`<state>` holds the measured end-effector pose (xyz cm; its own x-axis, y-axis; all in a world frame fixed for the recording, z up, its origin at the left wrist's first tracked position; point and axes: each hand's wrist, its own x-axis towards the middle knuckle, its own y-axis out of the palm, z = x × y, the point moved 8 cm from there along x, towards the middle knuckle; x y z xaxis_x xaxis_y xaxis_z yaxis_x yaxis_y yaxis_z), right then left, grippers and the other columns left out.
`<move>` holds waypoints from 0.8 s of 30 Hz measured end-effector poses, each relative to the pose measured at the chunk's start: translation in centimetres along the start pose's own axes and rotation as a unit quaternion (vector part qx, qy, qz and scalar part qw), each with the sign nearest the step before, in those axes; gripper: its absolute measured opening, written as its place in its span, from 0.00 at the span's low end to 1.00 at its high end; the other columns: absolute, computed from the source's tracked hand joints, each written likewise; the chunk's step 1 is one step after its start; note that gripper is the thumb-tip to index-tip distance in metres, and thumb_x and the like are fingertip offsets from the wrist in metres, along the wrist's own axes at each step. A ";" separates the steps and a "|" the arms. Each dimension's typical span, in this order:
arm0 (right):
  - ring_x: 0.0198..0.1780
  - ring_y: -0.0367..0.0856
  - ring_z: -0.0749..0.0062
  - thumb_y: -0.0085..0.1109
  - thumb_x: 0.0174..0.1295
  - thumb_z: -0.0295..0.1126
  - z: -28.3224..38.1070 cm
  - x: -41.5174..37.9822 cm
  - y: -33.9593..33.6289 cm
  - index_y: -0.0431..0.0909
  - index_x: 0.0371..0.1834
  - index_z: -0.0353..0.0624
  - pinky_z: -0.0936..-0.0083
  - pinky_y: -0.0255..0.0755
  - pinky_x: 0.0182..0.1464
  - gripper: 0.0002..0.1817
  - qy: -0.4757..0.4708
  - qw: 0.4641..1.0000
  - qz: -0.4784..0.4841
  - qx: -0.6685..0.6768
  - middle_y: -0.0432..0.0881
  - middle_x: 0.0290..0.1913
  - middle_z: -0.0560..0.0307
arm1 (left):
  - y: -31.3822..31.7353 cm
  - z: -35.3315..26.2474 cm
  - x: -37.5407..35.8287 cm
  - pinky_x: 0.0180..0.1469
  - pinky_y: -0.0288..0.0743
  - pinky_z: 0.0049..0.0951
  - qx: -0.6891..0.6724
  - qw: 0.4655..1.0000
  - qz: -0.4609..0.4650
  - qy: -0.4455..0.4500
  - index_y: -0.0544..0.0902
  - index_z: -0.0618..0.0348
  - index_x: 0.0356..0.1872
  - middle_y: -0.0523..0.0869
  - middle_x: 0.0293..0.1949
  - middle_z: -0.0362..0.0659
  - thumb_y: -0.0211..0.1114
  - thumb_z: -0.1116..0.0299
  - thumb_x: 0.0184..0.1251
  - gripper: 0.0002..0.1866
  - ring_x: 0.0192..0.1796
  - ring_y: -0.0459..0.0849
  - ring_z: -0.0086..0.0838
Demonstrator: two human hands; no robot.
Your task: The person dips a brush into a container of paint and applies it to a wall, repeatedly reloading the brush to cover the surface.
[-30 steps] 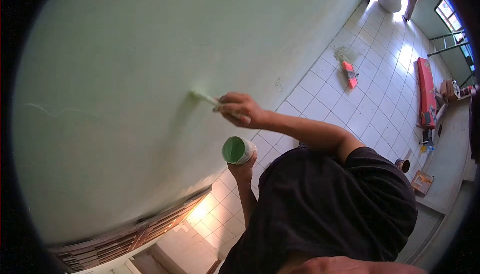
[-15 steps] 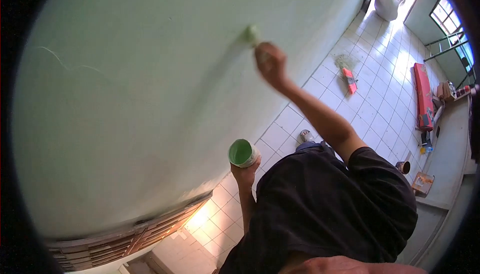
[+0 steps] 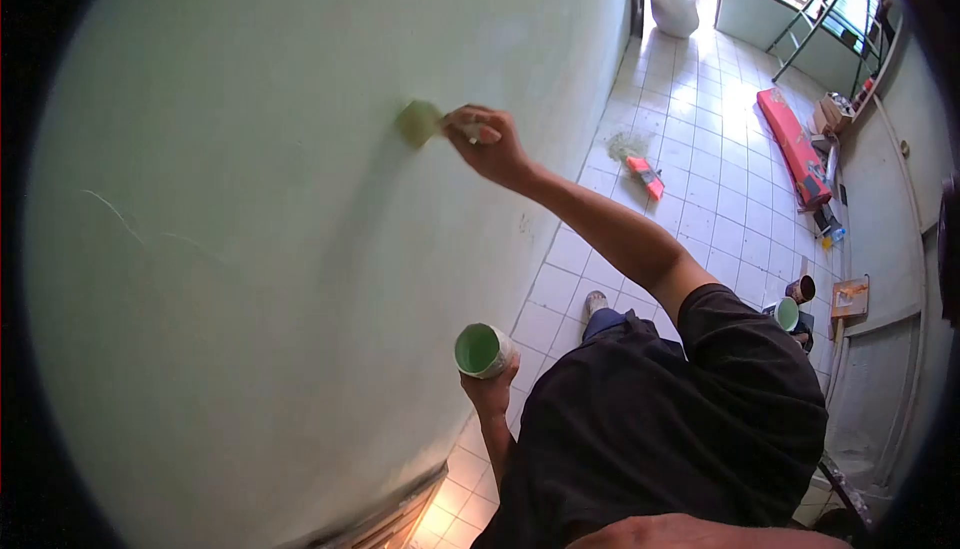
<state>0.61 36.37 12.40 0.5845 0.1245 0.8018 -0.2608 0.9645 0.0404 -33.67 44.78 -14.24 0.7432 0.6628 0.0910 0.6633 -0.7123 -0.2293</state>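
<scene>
My right hand (image 3: 487, 139), fingers closed, grips a paintbrush (image 3: 418, 124) by its handle. The brush's wide, pale green head is at the light green wall (image 3: 250, 199); slight blur hides whether the bristles touch. Lower down, my left hand (image 3: 490, 389) is wrapped around a whitish paint cup (image 3: 482, 351), which is tilted so its green inside shows. This cup is near the wall, below the brush.
On the tiled floor (image 3: 690, 164) lie an orange-red dustpan-like object (image 3: 646, 178) and a long red box (image 3: 794, 149). A green-lined bucket (image 3: 785, 313) stands at right. A ladder (image 3: 815, 19) is by the window, and a white sack (image 3: 672, 1) stands in the doorway.
My right hand and the brush have moved left and slightly down along the wall. The view has turned, and my left hand with the cup appears lower. More of the right side shows.
</scene>
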 end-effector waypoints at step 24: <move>0.40 0.87 0.73 0.66 0.65 0.20 -0.7 5.5 -2.4 0.89 0.39 0.36 0.75 0.81 0.46 0.04 0.018 0.994 -0.109 -0.001 0.92 0.39 0.52 | 0.7 0.9 0.2 0.64 0.80 0.43 -0.050 0.998 0.022 -0.006 0.78 0.63 0.63 0.87 0.56 0.50 0.91 0.65 0.40 0.45 0.58 0.87 0.41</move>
<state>4.93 34.89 16.28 0.6541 -0.0803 0.7521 -0.1227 0.9699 0.2102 -33.14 44.61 -15.24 0.7716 0.6322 0.0712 0.6354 -0.7604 -0.1345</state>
